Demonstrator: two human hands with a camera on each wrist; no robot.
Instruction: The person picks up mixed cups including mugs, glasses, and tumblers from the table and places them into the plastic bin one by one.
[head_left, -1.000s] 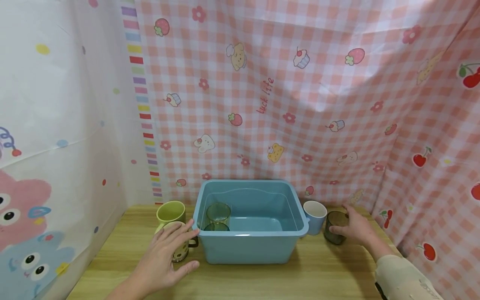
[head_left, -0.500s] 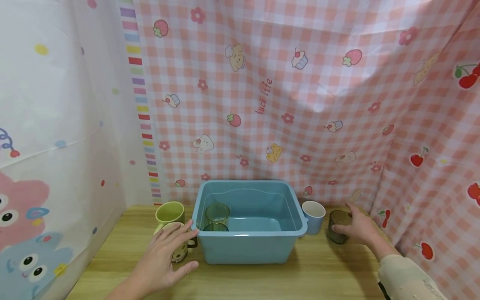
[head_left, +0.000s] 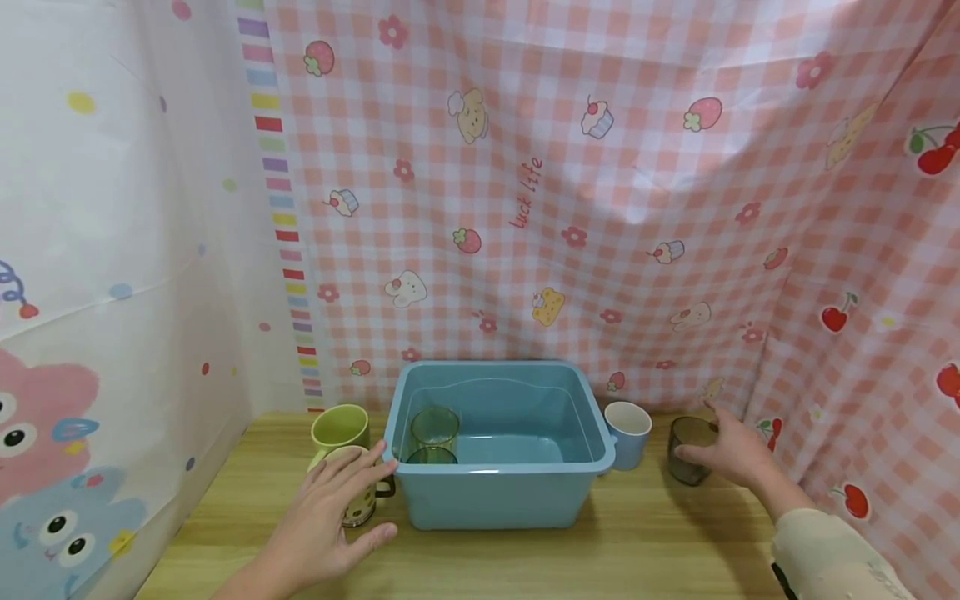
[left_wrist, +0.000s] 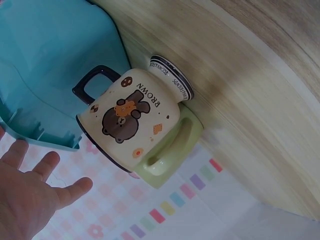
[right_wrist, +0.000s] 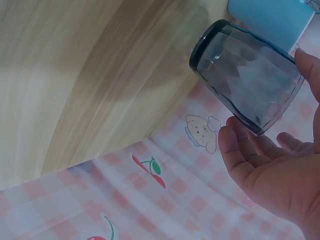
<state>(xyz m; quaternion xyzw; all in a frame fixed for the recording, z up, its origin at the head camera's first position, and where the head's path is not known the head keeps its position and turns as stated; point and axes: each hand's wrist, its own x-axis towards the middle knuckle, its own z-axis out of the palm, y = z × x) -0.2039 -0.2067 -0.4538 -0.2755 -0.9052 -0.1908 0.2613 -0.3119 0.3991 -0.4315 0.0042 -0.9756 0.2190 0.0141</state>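
Note:
My left hand [head_left: 330,517] hovers with straight fingers over a cream bear mug [head_left: 363,502] beside the blue basin [head_left: 498,496]. In the left wrist view the hand [left_wrist: 30,195] stays apart from the cream mug [left_wrist: 132,117], which stands against a green mug [left_wrist: 172,150]. My right hand [head_left: 733,454] holds a dark grey glass [head_left: 688,450] on the table, right of a blue cup [head_left: 628,433]. In the right wrist view, thumb and fingers [right_wrist: 235,145] cup the glass [right_wrist: 245,75]. Two clear glasses [head_left: 435,427] stand inside the basin at its left.
The green mug [head_left: 339,427] stands behind the cream one. Patterned curtains [head_left: 570,208] close in the back and both sides of the wooden table [head_left: 637,542]. The basin's right half holds nothing. Bare tabletop lies in front of the basin.
My right hand has slid the dark glass to the right, away from the blue cup. The left hand has stayed over the cream mug.

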